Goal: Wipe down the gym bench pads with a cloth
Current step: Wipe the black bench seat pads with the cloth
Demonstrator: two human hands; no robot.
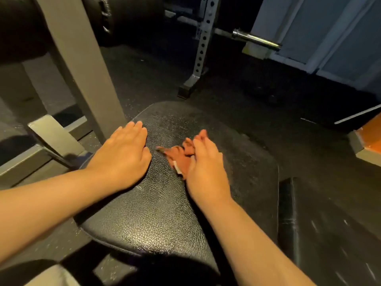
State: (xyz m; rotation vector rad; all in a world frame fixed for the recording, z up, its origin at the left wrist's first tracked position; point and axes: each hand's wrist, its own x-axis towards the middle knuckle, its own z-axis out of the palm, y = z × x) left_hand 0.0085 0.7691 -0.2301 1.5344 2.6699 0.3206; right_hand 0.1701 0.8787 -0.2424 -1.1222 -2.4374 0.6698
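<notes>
**Wiping in hand on the seat pad, cloth under the right hand**

At the far left a grey, square-section steel frame post [82, 69] with a matt painted face slants down to the floor beside the bench. Just right of it, the left hand [123, 153] lies flat on the near-left edge of the seat pad [156, 213], fingers straight and close together. It holds nothing and seems to brace the bench.

The pad is black, grained vinyl with rounded corners. It is glossy on the near side and dull and dusty-looking toward the far end. The task's cloth [177, 157], a small rust-brown rag with a white tag, lies bunched on the middle of the pad. The right hand [204, 168] presses on it with extended fingers; the thumb is hidden, so I cannot tell whether it also pinches the fabric.

This looks like mid-wipe on the first pad. The next move probably calls for steady downward pressure and strokes toward the dull far end, with the rag spread flatter to cover more.

To the right, apart from the seat, a second black pad [321, 234] shows pale scuffs and appears untouched.
</notes>
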